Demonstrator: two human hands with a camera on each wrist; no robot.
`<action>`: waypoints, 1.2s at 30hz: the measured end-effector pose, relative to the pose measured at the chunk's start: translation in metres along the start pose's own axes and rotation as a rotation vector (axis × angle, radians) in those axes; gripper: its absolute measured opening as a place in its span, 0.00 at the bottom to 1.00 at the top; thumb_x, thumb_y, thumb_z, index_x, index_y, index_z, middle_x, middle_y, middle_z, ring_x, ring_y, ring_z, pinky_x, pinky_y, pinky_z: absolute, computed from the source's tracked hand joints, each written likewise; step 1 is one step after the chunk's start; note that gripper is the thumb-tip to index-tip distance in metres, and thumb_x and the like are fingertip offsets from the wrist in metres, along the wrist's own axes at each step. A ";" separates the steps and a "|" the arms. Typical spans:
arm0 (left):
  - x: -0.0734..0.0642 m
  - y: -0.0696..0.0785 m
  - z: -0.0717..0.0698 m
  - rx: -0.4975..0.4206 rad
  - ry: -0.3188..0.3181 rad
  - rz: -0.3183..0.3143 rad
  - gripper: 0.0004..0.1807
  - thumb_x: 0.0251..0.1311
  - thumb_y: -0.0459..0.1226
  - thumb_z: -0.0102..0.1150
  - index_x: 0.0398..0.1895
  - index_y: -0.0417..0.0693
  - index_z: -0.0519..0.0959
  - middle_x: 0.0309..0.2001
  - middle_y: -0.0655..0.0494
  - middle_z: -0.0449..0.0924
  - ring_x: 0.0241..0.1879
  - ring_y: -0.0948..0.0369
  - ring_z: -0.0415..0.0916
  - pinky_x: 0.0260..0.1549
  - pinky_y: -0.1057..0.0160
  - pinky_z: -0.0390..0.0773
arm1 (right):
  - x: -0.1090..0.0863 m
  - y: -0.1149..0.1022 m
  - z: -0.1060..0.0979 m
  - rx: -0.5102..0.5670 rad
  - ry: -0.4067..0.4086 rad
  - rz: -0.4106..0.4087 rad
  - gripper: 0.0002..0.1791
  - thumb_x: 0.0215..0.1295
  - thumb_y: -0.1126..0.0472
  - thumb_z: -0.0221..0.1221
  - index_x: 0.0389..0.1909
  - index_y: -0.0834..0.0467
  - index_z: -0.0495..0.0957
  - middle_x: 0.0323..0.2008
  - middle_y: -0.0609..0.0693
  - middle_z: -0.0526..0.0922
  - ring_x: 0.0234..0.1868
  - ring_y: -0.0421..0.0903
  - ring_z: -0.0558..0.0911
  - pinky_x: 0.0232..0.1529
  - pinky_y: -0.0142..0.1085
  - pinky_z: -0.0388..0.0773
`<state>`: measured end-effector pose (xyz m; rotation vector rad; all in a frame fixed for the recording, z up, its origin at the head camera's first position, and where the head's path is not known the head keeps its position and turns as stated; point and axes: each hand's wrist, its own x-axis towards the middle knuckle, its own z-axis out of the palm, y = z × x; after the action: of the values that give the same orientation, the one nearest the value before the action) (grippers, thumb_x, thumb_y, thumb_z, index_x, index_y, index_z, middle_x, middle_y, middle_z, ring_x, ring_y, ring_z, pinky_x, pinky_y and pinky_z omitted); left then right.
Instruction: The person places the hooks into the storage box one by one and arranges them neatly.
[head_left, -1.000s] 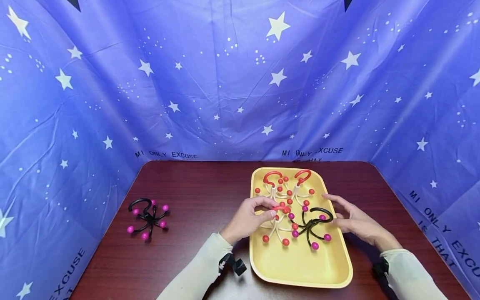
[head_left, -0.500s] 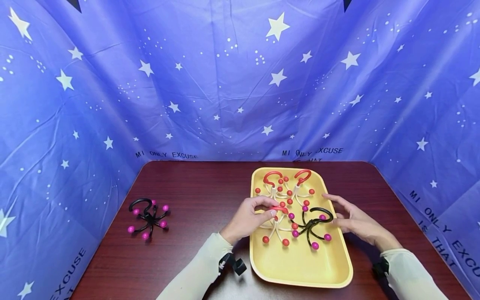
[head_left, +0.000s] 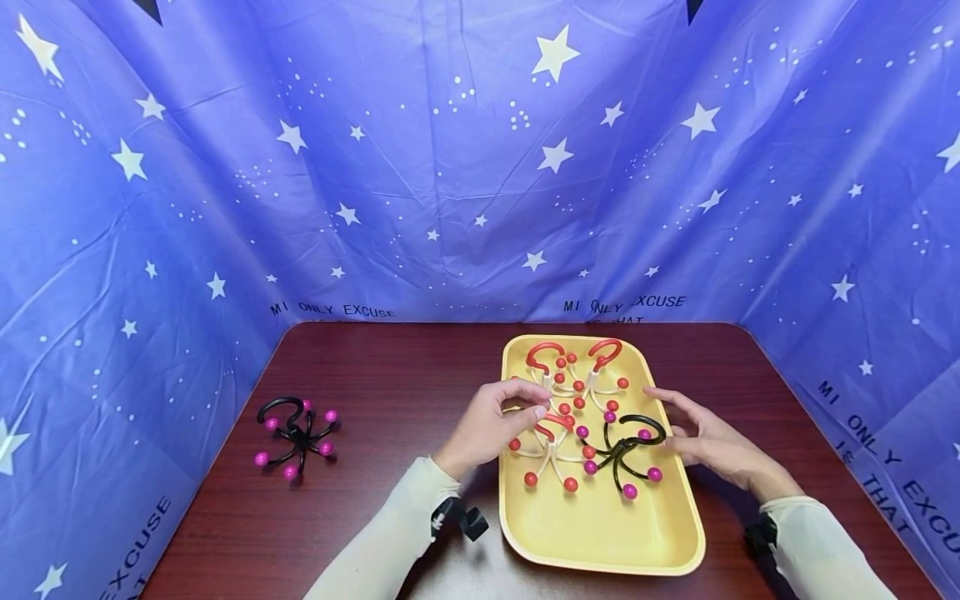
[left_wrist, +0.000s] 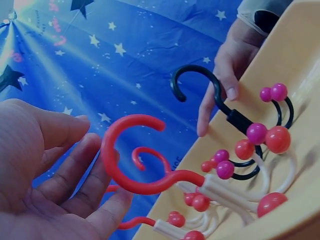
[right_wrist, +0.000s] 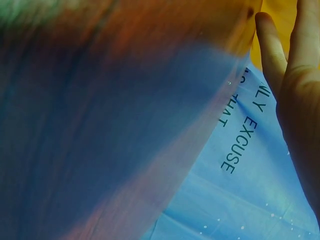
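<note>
In a yellow tray [head_left: 600, 542] stand several claw hook hangers: white ones with red hooks and red ball tips, and a black hanger [head_left: 619, 448] with magenta ball tips. My left hand [head_left: 491, 417] is over the tray's left rim, beside the nearest red-hooked hanger [head_left: 552, 448]. The left wrist view shows the fingers loosely bent around the side of its red hook [left_wrist: 142, 188], with no grip on it. My right hand [head_left: 712, 446] rests against the tray's right rim, fingers extended along it. Two more red-hooked hangers [head_left: 531, 357] stand at the tray's far end.
Another black hanger [head_left: 300, 439] with magenta balls stands on the dark wooden table [head_left: 390, 375] to the left. A blue star-printed curtain [head_left: 450, 167] surrounds the table at the back and sides.
My left hand has let go of the nearest red hook and moved slightly back and to the left. The hook has turned a little. My right hand keeps its place at the rim.
</note>
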<state>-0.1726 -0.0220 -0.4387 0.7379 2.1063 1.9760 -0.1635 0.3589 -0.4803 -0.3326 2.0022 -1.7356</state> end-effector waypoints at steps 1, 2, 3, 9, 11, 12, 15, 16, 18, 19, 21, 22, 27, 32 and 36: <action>0.000 0.001 -0.001 -0.005 0.002 0.005 0.11 0.71 0.31 0.65 0.54 0.38 0.85 0.53 0.39 0.87 0.47 0.68 0.84 0.50 0.69 0.85 | 0.000 0.000 0.000 -0.002 0.000 0.001 0.47 0.72 0.74 0.57 0.85 0.54 0.44 0.69 0.74 0.69 0.59 0.57 0.86 0.48 0.62 0.87; 0.000 0.003 -0.002 -0.009 0.005 0.013 0.12 0.71 0.31 0.65 0.54 0.37 0.85 0.53 0.38 0.87 0.47 0.67 0.85 0.50 0.68 0.85 | 0.000 0.000 0.000 -0.004 0.000 0.002 0.47 0.72 0.74 0.57 0.85 0.54 0.44 0.69 0.74 0.69 0.59 0.57 0.86 0.48 0.61 0.87; 0.000 0.005 -0.003 -0.011 0.009 0.019 0.12 0.71 0.30 0.65 0.54 0.36 0.85 0.53 0.37 0.86 0.47 0.67 0.85 0.51 0.68 0.85 | 0.000 0.000 0.000 -0.003 0.000 0.004 0.47 0.72 0.74 0.57 0.85 0.54 0.44 0.69 0.74 0.69 0.59 0.57 0.86 0.48 0.61 0.87; -0.002 0.014 -0.012 -0.006 0.037 0.040 0.12 0.70 0.30 0.65 0.54 0.35 0.85 0.54 0.40 0.87 0.47 0.67 0.85 0.50 0.67 0.86 | 0.000 0.000 -0.001 0.002 -0.005 0.001 0.47 0.72 0.75 0.57 0.85 0.54 0.44 0.68 0.70 0.70 0.58 0.59 0.86 0.48 0.62 0.86; -0.003 0.017 -0.015 -0.004 0.040 0.054 0.12 0.70 0.29 0.65 0.54 0.36 0.85 0.53 0.39 0.87 0.47 0.64 0.86 0.50 0.66 0.86 | 0.000 0.000 -0.002 0.004 -0.004 0.001 0.47 0.72 0.75 0.57 0.85 0.54 0.44 0.68 0.70 0.71 0.58 0.60 0.86 0.48 0.63 0.86; -0.003 0.018 -0.017 -0.004 0.041 0.058 0.12 0.69 0.29 0.65 0.54 0.36 0.85 0.53 0.39 0.87 0.48 0.62 0.86 0.50 0.66 0.86 | 0.000 0.000 -0.002 0.002 -0.005 0.001 0.47 0.72 0.75 0.57 0.85 0.54 0.44 0.68 0.70 0.71 0.59 0.60 0.86 0.48 0.63 0.86; -0.003 0.022 -0.022 0.004 0.042 0.071 0.12 0.70 0.29 0.65 0.54 0.36 0.84 0.53 0.39 0.87 0.49 0.57 0.87 0.50 0.65 0.86 | 0.001 0.001 -0.001 0.001 -0.002 0.005 0.47 0.72 0.74 0.57 0.85 0.53 0.44 0.69 0.71 0.70 0.59 0.60 0.86 0.48 0.63 0.86; -0.004 0.023 -0.024 0.007 0.045 0.071 0.12 0.70 0.29 0.65 0.54 0.36 0.84 0.53 0.39 0.87 0.49 0.57 0.87 0.50 0.65 0.86 | 0.001 0.001 -0.001 0.002 -0.002 0.007 0.47 0.72 0.74 0.57 0.85 0.53 0.44 0.69 0.72 0.70 0.59 0.60 0.86 0.48 0.63 0.86; -0.004 0.026 -0.028 0.021 0.053 0.073 0.12 0.70 0.29 0.65 0.54 0.37 0.84 0.52 0.40 0.87 0.48 0.60 0.86 0.50 0.66 0.86 | 0.001 0.002 -0.001 0.004 -0.004 0.009 0.47 0.72 0.74 0.57 0.85 0.53 0.44 0.69 0.72 0.69 0.59 0.60 0.86 0.48 0.63 0.86; -0.004 0.027 -0.030 0.028 0.058 0.078 0.12 0.70 0.29 0.65 0.54 0.37 0.84 0.52 0.40 0.87 0.48 0.62 0.86 0.50 0.66 0.86 | 0.001 0.002 -0.001 0.007 -0.004 0.010 0.47 0.72 0.74 0.57 0.85 0.53 0.44 0.69 0.72 0.69 0.59 0.60 0.86 0.48 0.63 0.86; -0.005 0.029 -0.035 0.031 0.068 0.083 0.12 0.70 0.29 0.65 0.54 0.37 0.84 0.51 0.40 0.87 0.47 0.64 0.86 0.50 0.66 0.86 | 0.001 0.003 -0.001 0.011 -0.007 0.008 0.47 0.72 0.74 0.57 0.85 0.53 0.44 0.69 0.72 0.69 0.59 0.59 0.86 0.48 0.63 0.86; -0.005 0.030 -0.038 0.032 0.074 0.085 0.12 0.70 0.29 0.65 0.54 0.37 0.84 0.50 0.40 0.87 0.47 0.62 0.86 0.50 0.65 0.86 | 0.001 0.003 -0.002 0.011 -0.008 0.006 0.47 0.72 0.74 0.57 0.85 0.53 0.44 0.69 0.72 0.69 0.59 0.59 0.86 0.48 0.63 0.86; -0.009 0.034 -0.052 0.032 0.120 0.087 0.12 0.69 0.30 0.66 0.53 0.38 0.84 0.49 0.42 0.88 0.48 0.53 0.87 0.50 0.65 0.86 | 0.002 0.003 -0.002 0.002 -0.003 -0.001 0.48 0.72 0.74 0.57 0.85 0.54 0.44 0.69 0.72 0.70 0.59 0.58 0.86 0.48 0.63 0.86; -0.015 0.038 -0.065 0.069 0.171 0.079 0.13 0.69 0.33 0.67 0.55 0.43 0.85 0.48 0.45 0.88 0.48 0.62 0.86 0.50 0.64 0.86 | 0.001 0.002 -0.003 0.008 -0.008 -0.001 0.48 0.72 0.75 0.57 0.85 0.54 0.43 0.68 0.70 0.71 0.58 0.59 0.86 0.47 0.64 0.86; -0.019 0.040 -0.078 0.083 0.196 0.080 0.14 0.69 0.33 0.68 0.56 0.45 0.85 0.50 0.38 0.87 0.48 0.63 0.86 0.51 0.64 0.86 | 0.001 0.003 -0.003 0.015 -0.014 -0.003 0.48 0.72 0.74 0.57 0.85 0.53 0.44 0.68 0.66 0.73 0.59 0.59 0.86 0.47 0.64 0.86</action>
<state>-0.1804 -0.0997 -0.3955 0.6773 2.3162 2.0911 -0.1653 0.3620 -0.4828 -0.3420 1.9790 -1.7452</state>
